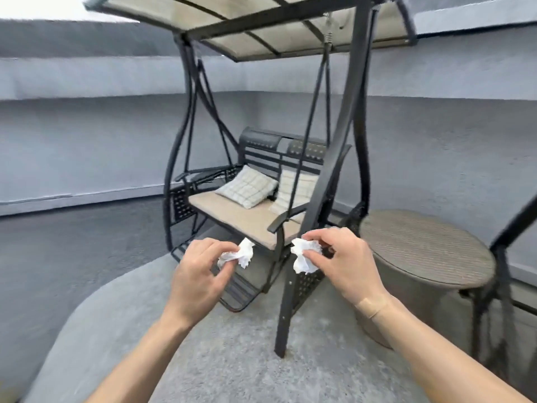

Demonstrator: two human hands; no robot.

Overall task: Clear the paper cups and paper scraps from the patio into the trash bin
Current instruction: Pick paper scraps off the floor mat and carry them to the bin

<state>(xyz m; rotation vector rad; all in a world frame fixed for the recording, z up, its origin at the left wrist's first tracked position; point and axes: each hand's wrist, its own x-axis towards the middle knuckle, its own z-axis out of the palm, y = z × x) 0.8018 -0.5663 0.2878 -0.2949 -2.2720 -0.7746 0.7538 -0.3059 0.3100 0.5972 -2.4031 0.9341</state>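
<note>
Crumpled paper scrap (239, 254) in left hand (200, 274), another scrap (305, 255) in right hand (345, 261)

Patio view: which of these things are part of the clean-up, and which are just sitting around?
Part of the job:
- crumpled paper scrap pinched in the left hand
- crumpled paper scrap held in the right hand

Just there:
- canopy swing bench
- two plaid cushions
- round wicker side table
- grey rug

No cups or trash bin in view.
</note>
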